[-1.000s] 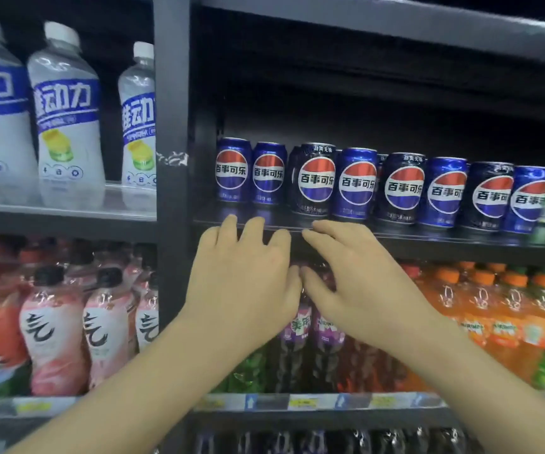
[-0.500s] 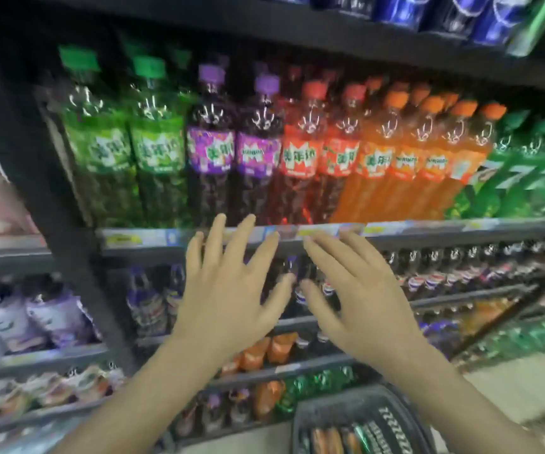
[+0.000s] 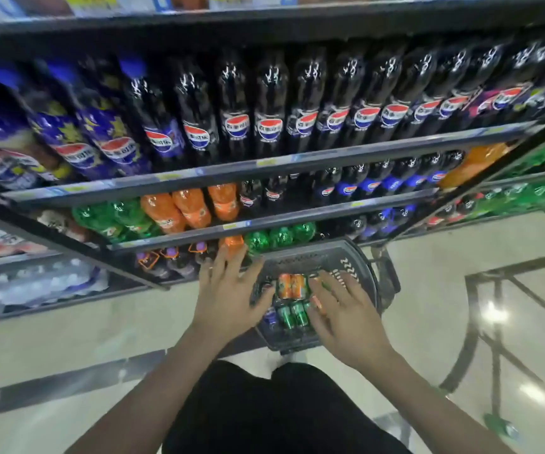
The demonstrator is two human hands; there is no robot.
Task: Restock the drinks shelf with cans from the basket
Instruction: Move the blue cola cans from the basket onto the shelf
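The shop was bright, with white lamp glare shining on the floor (image 3: pixel 493 314) at four o'clock. The bottles (image 3: pixel 264 126) at twelve o'clock looked blurry, and the shelves (image 3: pixel 264 165) bent and leaned near the edges

I'm in a shop, drinks aisle. Dark metal shelving (image 3: pixel 264 165) w/ yellow price tags (image 3: pixel 266 162) on the edges, rows of cola bottles (image 3: pixel 236 113), orange (image 3: pixel 192 208) & green (image 3: pixel 281 236) soda bottles lower down. Grey shopping basket (image 3: pixel 359 273) on a glossy tile floor (image 3: pixel 428 273), cans (image 3: pixel 292 286) inside.
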